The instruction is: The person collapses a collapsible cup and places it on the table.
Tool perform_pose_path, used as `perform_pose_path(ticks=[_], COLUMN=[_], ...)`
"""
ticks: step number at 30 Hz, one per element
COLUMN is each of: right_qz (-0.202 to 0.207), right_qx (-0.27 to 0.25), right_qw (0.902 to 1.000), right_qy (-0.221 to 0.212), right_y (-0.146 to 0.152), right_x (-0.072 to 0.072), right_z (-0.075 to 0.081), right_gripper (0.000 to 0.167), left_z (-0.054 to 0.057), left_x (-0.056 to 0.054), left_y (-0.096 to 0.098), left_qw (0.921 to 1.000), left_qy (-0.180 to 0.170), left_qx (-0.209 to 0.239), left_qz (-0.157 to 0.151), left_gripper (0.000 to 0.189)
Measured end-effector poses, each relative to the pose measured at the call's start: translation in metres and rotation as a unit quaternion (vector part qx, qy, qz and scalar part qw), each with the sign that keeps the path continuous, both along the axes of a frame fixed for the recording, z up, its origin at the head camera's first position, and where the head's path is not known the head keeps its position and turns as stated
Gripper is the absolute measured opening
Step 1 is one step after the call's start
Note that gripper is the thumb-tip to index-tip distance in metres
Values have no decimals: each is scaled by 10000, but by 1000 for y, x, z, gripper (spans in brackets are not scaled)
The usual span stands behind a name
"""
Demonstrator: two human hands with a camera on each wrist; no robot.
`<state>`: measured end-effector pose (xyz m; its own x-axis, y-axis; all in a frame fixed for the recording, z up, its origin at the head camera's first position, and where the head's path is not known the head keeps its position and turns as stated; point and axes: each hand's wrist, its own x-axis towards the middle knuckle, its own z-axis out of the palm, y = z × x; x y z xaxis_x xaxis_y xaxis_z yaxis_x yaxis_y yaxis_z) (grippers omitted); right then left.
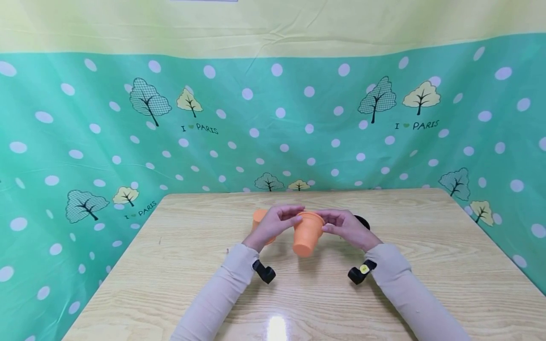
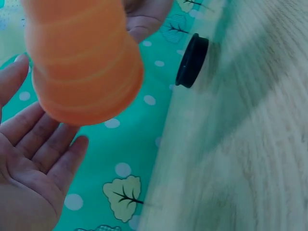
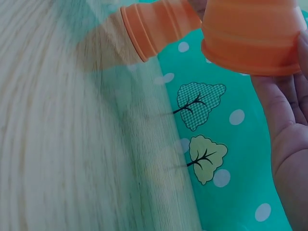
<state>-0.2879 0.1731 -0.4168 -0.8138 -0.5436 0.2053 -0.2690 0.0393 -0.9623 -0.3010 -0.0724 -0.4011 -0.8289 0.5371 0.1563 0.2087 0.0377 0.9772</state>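
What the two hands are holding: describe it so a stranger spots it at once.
Over the wooden table, a left hand and a right hand hold one orange cup. The other orange cup stands on the table, partly hidden by the left hand from above; this one is in the air.
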Motion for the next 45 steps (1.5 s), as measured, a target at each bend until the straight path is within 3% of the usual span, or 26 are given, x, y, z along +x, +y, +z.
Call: perform_pose_path(ticks=[13,22,30,40,45], right_qz=[-61,-908,-1146,-1458,-1713], right_qx=[-200,249,484,391,482], right_qw=[9997,9950,9909,9863,9793], right_qy=[129,327,513,668,962], right_y=[-2,-15,-20,-25,-30], right_x=[0,4,8,7,18], right_z=[-1,3,9,6,20], right_gripper=[43,42,40,34,31], left_z=[-2,-1,2,-2,-6], left_x=[1,3,4,5,4], left_y=[4,5,6,9,11], left_qw=[9989,9981,9963,9920,9861], left_qy=[281,378,586,703,1011], left_qx=[-279,-276,-395,-445,-414], left_qz=[246,397,495,954,1248], left_gripper=[34,30,30,28,29])
